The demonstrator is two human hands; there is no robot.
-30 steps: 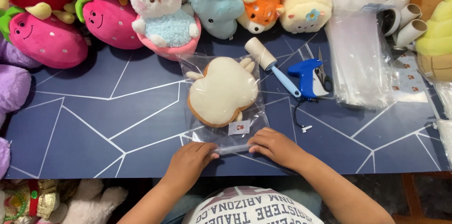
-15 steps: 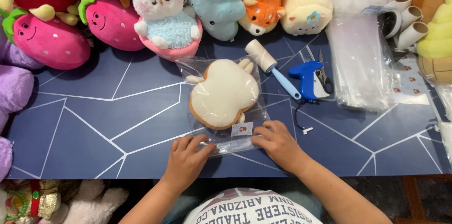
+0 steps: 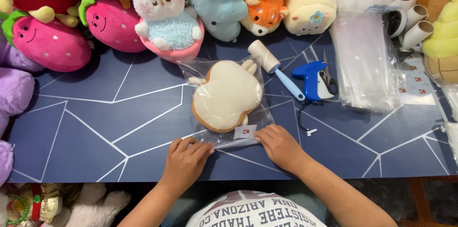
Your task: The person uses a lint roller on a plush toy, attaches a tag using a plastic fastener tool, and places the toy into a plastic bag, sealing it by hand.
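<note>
Clear plastic bag (image 3: 224, 137) is lying flat on the blue bench (image 3: 95, 126), close to the near edge. Its near end is pressed down by both hands. The left hand (image 3: 185, 159) is laid flat with open fingers on the bag's left corner. The right hand (image 3: 280, 146) is laid on the right corner, with its fingers bent down onto the plastic. Nothing is gripped in either hand.

Inside the bag, a cream toast-shaped plush toy (image 3: 226, 95) with a brown edge is seen. A small white tag (image 3: 244, 132) is stuck on the bag, just beside the right hand's fingertips.

A little farther, to the right, a lint roller (image 3: 274, 67) and a blue tagging gun (image 3: 312, 80) are placed. A pile of clear bags (image 3: 365, 60) is lying past them. At the far edge, a row of soft toys is lined up, with a white bunny plush (image 3: 164, 14) behind the bag.
</note>
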